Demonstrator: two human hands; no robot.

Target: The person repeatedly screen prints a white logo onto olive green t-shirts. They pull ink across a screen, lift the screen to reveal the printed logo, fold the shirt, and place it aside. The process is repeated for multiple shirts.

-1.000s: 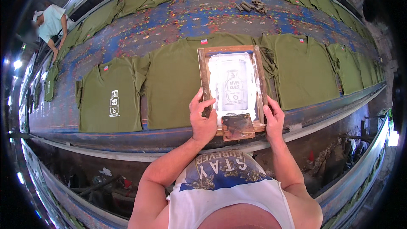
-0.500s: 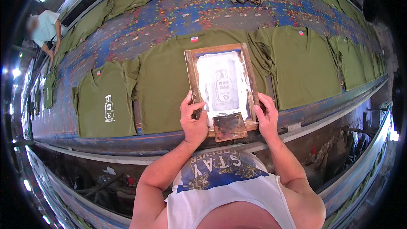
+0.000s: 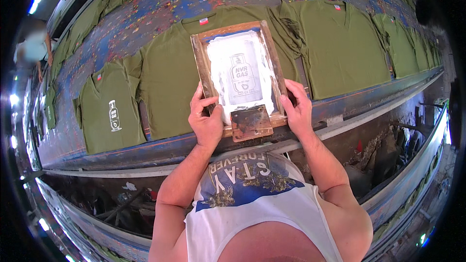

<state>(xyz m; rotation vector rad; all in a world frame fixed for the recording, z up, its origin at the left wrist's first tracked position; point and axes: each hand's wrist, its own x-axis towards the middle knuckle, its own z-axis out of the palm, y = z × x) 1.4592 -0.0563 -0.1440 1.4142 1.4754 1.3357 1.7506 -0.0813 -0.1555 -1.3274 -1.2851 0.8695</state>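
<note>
My left hand (image 3: 206,121) and my right hand (image 3: 298,110) grip the two sides of a wooden screen-printing frame (image 3: 199,65). Its mesh (image 3: 241,83) carries white ink round the edges and a gas-cylinder design in the middle. A brown, stained squeegee (image 3: 251,123) leans across the frame's near end, between my hands. Beneath lies an olive-green T-shirt (image 3: 167,85), partly hidden by the frame; whether the frame touches it I cannot tell. To the left, another olive T-shirt (image 3: 99,116) bears a white gas-cylinder print (image 3: 114,115).
A plain olive T-shirt (image 3: 347,53) lies to the right, with several more beyond it along the long table (image 3: 179,141). The tabletop is speckled with coloured spots. At the far left a person (image 3: 35,48) stands by the table. A pale rail (image 3: 330,131) runs along the near edge.
My view has shifted, so the shirts, frame and hands appear higher and further left. Both hands keep their hold on the frame. The design on the mesh looks sharper now.
</note>
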